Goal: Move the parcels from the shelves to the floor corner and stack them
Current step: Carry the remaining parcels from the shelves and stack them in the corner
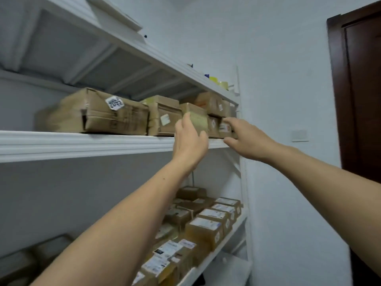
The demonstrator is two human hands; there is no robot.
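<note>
Three white shelves [165, 59] against white walls [278, 79], dark door [362, 89] far right. Roughly seven brown parcels [115, 116] along the middle shelf [61, 142], a dozen or more crowded on the lower shelf [231, 236]. Left hand [190, 139] curled round a small parcel [195, 114] at the middle shelf's edge. Right hand [245, 139] spread, fingertips touching the end parcel [224, 128] just right of it.

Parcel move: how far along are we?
Done: nothing that shows; the floor corner is out of view. In hand: the left hand grips a small parcel at the edge of the middle shelf; the right hand, open, reaches for the end parcel, contact unclear. Left: the tagged parcel and the lower-shelf parcels, among others.
</note>
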